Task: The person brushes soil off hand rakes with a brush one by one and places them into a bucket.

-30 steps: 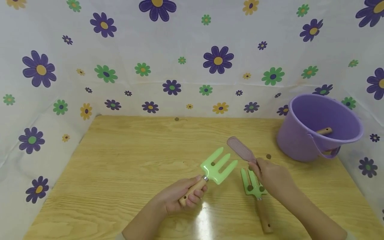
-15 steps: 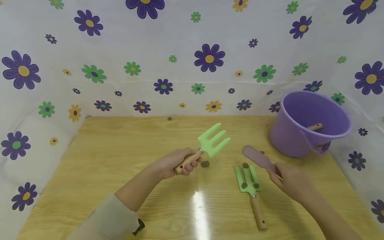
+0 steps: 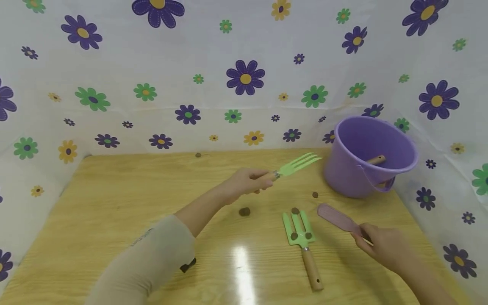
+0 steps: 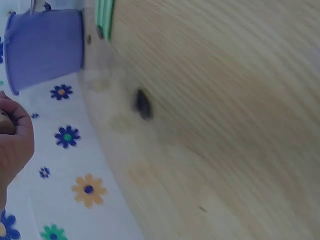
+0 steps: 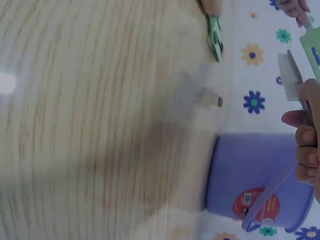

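My left hand [image 3: 244,186] grips the wooden handle of a green garden fork [image 3: 299,164] with three tines, raised above the table left of the bucket. In the left wrist view only part of that hand [image 4: 15,142] and the handle's end show. My right hand [image 3: 386,245] holds a brush [image 3: 339,218] with a mauve back; its pale bristles [image 5: 289,75] show in the right wrist view. A second garden fork [image 3: 311,269] lies on the table between my arms, tines pointing away, with three brown lumps [image 3: 295,211] on or at its tines.
A purple bucket [image 3: 347,169] stands at the back right, a wooden handle [image 3: 376,159] visible inside. More brown lumps [image 3: 245,212] are scattered on the wooden table [image 3: 133,190]. A flowered cloth [image 3: 171,76] encloses the back and sides.
My left hand has lifted the fork forward and right, its tines now pointing toward the bucket. The brush has moved off the lying fork to its right. The head view has turned right.
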Motion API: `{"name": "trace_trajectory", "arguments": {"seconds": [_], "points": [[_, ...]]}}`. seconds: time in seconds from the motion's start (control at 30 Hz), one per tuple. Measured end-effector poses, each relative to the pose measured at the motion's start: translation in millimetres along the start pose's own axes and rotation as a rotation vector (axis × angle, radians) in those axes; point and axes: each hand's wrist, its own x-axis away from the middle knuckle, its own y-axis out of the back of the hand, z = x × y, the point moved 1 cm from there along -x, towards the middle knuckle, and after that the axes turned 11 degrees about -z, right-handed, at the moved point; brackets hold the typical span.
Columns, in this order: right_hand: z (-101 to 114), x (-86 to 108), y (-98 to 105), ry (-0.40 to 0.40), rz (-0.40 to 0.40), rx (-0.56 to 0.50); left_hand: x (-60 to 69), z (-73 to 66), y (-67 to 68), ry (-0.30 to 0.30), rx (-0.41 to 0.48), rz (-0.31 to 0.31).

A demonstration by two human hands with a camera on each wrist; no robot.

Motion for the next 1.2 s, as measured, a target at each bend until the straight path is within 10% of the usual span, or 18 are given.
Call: {"name": "trace_trajectory", "arguments": {"seconds": [0.4,0.8,0.97,1.2], "points": [[-11.5,10.9,12.0,-0.022,-0.017,0.009,-60.2,-65.3,-52.8,-0.132,0.031,-0.088],[-12.1,22.0,14.1,-0.049,0.002,0.01,-81.9,-99.8,-103.9,-0.124,0.075,-0.257],[-13.2,24.8,13.8,-0.06,0.007,0.006,-79.9,-102.5,-111.0,-0.165,0.109,-0.195],[-16.9,31.0,20.1,-0.227,0.102,0.038,-62.0,-72.4,-105.3,-0.149,-0.125,-0.134]]}}
